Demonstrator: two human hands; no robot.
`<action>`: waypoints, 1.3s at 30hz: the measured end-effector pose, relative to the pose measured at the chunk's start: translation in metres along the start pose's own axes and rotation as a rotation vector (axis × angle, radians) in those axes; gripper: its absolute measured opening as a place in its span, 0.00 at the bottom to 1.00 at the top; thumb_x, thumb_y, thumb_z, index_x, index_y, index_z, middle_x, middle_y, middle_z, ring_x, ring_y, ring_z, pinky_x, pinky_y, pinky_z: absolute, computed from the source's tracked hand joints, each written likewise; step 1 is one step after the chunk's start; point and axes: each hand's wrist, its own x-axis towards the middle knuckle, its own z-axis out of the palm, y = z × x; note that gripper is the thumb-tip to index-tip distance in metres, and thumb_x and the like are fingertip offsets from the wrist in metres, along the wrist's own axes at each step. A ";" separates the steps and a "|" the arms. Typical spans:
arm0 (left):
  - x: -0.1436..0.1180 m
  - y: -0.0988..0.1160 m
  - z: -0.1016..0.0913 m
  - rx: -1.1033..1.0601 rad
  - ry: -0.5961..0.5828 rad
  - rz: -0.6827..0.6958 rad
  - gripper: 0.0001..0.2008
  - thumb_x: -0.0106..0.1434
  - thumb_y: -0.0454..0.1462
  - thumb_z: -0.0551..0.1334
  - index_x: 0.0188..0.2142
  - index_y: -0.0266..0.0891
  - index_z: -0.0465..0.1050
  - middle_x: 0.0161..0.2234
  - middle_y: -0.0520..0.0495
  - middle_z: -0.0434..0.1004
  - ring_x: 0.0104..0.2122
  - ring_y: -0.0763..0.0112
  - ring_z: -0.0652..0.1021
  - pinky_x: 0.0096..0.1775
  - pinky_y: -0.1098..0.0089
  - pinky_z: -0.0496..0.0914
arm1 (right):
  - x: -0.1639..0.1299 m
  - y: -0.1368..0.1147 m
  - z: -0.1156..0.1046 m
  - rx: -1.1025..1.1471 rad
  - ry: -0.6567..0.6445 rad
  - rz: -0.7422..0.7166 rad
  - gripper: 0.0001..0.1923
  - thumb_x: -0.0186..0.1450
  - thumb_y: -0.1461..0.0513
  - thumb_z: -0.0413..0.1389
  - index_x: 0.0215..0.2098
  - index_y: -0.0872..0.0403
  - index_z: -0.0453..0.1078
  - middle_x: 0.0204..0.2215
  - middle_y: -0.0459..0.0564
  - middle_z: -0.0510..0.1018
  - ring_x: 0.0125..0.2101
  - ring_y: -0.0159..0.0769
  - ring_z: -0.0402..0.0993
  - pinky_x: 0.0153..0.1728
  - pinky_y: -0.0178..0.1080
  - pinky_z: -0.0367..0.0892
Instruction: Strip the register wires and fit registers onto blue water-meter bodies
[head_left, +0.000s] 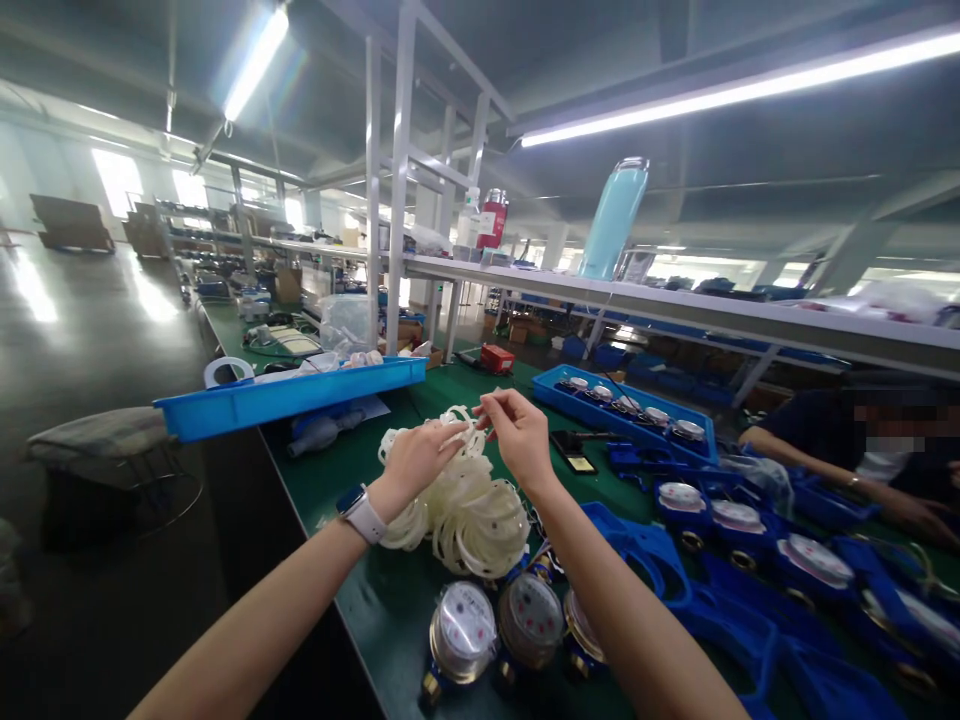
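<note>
I have both hands up over the green surface (352,610). My left hand (417,457) is buried in a tangled bunch of white rubber rings (465,510) and grips it, while my right hand (519,432) pinches a single ring at the top. They look light, soft and floppy, prone to snagging; I'd judge the rim the best hold. Water meters (499,625) sit just below.
</note>
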 end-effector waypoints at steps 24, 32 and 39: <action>0.011 -0.016 0.012 0.125 -0.142 0.209 0.13 0.67 0.39 0.54 0.42 0.42 0.77 0.59 0.41 0.63 0.53 0.56 0.70 0.53 0.57 0.65 | -0.029 0.003 -0.006 0.094 -0.054 0.022 0.16 0.63 0.51 0.58 0.30 0.56 0.71 0.27 0.50 0.75 0.28 0.36 0.74 0.32 0.37 0.72; 0.008 -0.017 0.006 0.083 -0.161 0.168 0.13 0.68 0.42 0.54 0.42 0.45 0.77 0.54 0.45 0.67 0.47 0.64 0.74 0.48 0.66 0.68 | -0.040 0.000 -0.014 0.075 0.143 0.001 0.16 0.63 0.51 0.57 0.29 0.56 0.68 0.27 0.49 0.74 0.27 0.34 0.73 0.32 0.37 0.72; 0.002 -0.020 0.001 0.084 -0.172 0.159 0.13 0.68 0.41 0.54 0.43 0.46 0.77 0.56 0.44 0.65 0.45 0.62 0.74 0.46 0.65 0.69 | -0.029 0.011 -0.027 0.019 0.190 0.044 0.20 0.63 0.47 0.55 0.28 0.56 0.64 0.24 0.48 0.72 0.22 0.31 0.69 0.27 0.35 0.68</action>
